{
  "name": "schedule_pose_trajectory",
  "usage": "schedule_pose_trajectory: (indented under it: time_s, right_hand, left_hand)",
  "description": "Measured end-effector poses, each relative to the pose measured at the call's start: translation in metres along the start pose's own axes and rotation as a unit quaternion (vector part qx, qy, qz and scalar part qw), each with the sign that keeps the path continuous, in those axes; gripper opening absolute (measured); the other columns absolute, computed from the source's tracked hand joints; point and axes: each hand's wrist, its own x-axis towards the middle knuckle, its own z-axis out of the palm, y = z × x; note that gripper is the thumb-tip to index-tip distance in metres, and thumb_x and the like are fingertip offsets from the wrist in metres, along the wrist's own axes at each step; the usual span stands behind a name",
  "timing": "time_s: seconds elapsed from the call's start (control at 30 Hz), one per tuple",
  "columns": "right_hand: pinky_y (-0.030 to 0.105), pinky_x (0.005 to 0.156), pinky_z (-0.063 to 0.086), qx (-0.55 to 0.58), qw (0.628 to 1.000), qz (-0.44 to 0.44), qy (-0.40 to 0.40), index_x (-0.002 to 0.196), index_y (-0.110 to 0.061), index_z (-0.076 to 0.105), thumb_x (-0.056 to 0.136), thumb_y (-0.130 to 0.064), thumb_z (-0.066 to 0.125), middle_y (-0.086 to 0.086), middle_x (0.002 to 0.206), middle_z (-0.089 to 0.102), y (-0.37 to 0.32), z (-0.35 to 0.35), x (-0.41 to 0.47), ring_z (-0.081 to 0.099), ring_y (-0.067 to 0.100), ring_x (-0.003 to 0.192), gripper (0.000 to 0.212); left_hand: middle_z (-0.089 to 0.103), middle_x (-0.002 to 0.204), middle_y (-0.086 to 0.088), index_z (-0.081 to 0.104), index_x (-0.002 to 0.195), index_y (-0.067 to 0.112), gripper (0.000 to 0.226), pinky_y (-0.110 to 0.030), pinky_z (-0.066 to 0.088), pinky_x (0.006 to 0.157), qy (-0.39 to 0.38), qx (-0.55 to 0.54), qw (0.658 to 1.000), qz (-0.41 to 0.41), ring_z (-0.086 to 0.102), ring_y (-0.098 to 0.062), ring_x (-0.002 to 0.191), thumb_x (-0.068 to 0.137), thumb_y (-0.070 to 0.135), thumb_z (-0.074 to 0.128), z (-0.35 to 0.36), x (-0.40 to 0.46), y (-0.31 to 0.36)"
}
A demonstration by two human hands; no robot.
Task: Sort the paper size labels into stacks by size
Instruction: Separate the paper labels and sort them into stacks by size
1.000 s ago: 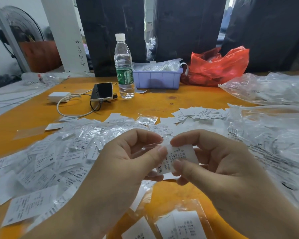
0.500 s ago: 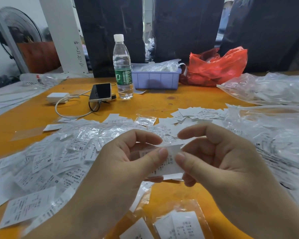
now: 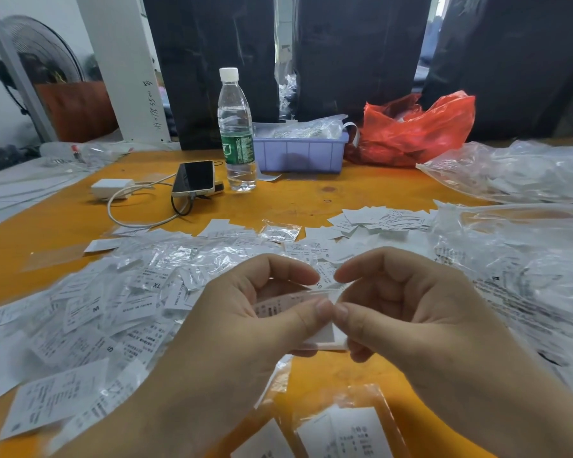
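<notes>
Above the orange table (image 3: 311, 200), your left hand (image 3: 245, 312) and right hand (image 3: 407, 312) meet in mid-air over a small bundle of paper labels in a clear sleeve (image 3: 318, 320). Your left thumb and curled fingers pinch the bundle from one side, and your right thumb and forefinger pinch its edge from the other, the two thumb tips almost touching. An "XS" mark shows on the paper just above your thumbs. To your left lies a loose heap of labels (image 3: 106, 302), many in clear sleeves, with XL, M and S readable on some. Farther back, right of centre, sits a smaller pile of bare labels (image 3: 381, 219). Crumpled clear plastic bags (image 3: 523, 246) cover the right side of the table. At the far edge stand a water bottle (image 3: 237, 133), a phone (image 3: 194, 178) with a white charger (image 3: 111, 188) beside it, a purple tray (image 3: 300, 153) and a red plastic bag (image 3: 420, 130).
</notes>
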Motion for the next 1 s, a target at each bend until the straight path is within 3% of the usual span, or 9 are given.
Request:
schedule_pose_trajectory:
  time_s: [0.17, 0.27, 0.37, 0.47, 0.57, 0.67, 0.87, 0.93, 1.0]
  right_hand:
    - [0.031, 0.059, 0.052, 0.035, 0.995, 0.045, -0.087, 0.088, -0.024, 0.071, 0.07, -0.027, 0.069, 0.008, 0.07, 0.07, -0.002, -0.002, -0.001, 0.064, 0.017, 0.059, 0.019]
    - [0.027, 0.058, 0.051, 0.042, 0.99, 0.071, -0.114, 0.085, -0.02, 0.073, 0.07, -0.027, 0.068, 0.007, 0.069, 0.071, -0.002, -0.002, -0.001, 0.064, 0.015, 0.058, 0.018]
    - [0.025, 0.054, 0.05, 0.045, 0.992, 0.066, -0.1, 0.077, -0.014, 0.074, 0.07, -0.025, 0.066, 0.007, 0.062, 0.069, -0.002, -0.004, 0.0, 0.062, 0.016, 0.053, 0.015]
    - [0.027, 0.051, 0.047, 0.054, 0.996, 0.048, -0.056, 0.071, -0.013, 0.073, 0.068, -0.025, 0.068, 0.006, 0.056, 0.065, -0.004, -0.009, 0.002, 0.059, 0.019, 0.051, 0.013]
    - [0.029, 0.05, 0.042, 0.029, 0.998, 0.045, -0.045, 0.067, -0.014, 0.069, 0.063, -0.038, 0.071, 0.002, 0.05, 0.059, -0.004, -0.009, 0.002, 0.053, 0.015, 0.048, 0.024]
    - [0.022, 0.05, 0.038, 0.007, 0.997, 0.048, -0.059, 0.061, -0.017, 0.065, 0.058, -0.05, 0.073, -0.004, 0.045, 0.054, -0.004, -0.006, 0.0, 0.051, 0.006, 0.044, 0.035]
    - [0.028, 0.051, 0.041, -0.004, 0.995, 0.078, -0.068, 0.065, -0.016, 0.067, 0.071, -0.043, 0.073, 0.0, 0.05, 0.058, -0.003, -0.01, 0.003, 0.049, 0.014, 0.047, 0.029]
    - [0.027, 0.053, 0.042, -0.019, 0.995, 0.078, -0.055, 0.068, -0.014, 0.066, 0.081, -0.04, 0.072, 0.002, 0.054, 0.061, -0.003, -0.012, 0.003, 0.052, 0.014, 0.049, 0.03]
    - [0.029, 0.054, 0.043, -0.085, 0.995, 0.046, -0.022, 0.073, -0.018, 0.066, 0.081, -0.037, 0.063, 0.003, 0.06, 0.062, -0.001, -0.015, 0.004, 0.052, 0.009, 0.051, 0.021]
  left_hand:
    - [0.072, 0.068, -0.003, 0.074, 0.073, 0.024, 0.024, -0.023, 0.054, 0.052, 0.018, -0.012, 1.0, 0.008, 0.07, -0.016, 0.059, 0.051, 0.029, 0.082, 0.001, 0.001, 0.001]
    - [0.071, 0.067, -0.002, 0.073, 0.071, 0.021, 0.032, -0.021, 0.054, 0.056, 0.015, 0.003, 1.0, 0.015, 0.069, -0.014, 0.062, 0.049, 0.041, 0.085, -0.001, 0.002, 0.0]
    - [0.072, 0.071, 0.002, 0.073, 0.074, 0.022, 0.036, -0.017, 0.054, 0.065, -0.018, 0.01, 1.0, 0.013, 0.071, -0.012, 0.071, 0.053, 0.047, 0.086, -0.001, 0.001, -0.001]
    - [0.073, 0.073, 0.003, 0.074, 0.071, 0.023, 0.025, -0.018, 0.054, 0.063, -0.035, -0.018, 0.999, -0.004, 0.068, -0.007, 0.07, 0.057, 0.043, 0.08, -0.001, 0.002, -0.002]
    - [0.069, 0.071, 0.0, 0.075, 0.076, 0.019, 0.024, -0.017, 0.051, 0.061, -0.04, -0.012, 0.999, -0.006, 0.061, -0.007, 0.064, 0.066, 0.04, 0.071, -0.004, 0.002, -0.001]
    - [0.069, 0.072, -0.003, 0.075, 0.077, 0.02, 0.021, -0.015, 0.048, 0.062, -0.052, 0.024, 0.998, 0.021, 0.062, -0.009, 0.066, 0.072, 0.039, 0.068, -0.005, 0.002, 0.0]
    - [0.07, 0.067, 0.004, 0.075, 0.074, 0.027, 0.012, -0.014, 0.049, 0.057, -0.014, 0.059, 0.998, 0.027, 0.066, -0.006, 0.065, 0.065, 0.036, 0.076, -0.012, 0.004, 0.001]
    - [0.071, 0.068, 0.005, 0.074, 0.075, 0.031, 0.022, -0.019, 0.048, 0.056, 0.007, 0.095, 0.995, 0.019, 0.067, -0.004, 0.065, 0.061, 0.041, 0.087, -0.017, 0.004, 0.004]
    - [0.073, 0.072, 0.007, 0.071, 0.081, 0.039, 0.021, -0.023, 0.047, 0.059, 0.042, 0.154, 0.987, 0.016, 0.068, -0.005, 0.068, 0.063, 0.046, 0.078, -0.025, 0.008, 0.004]
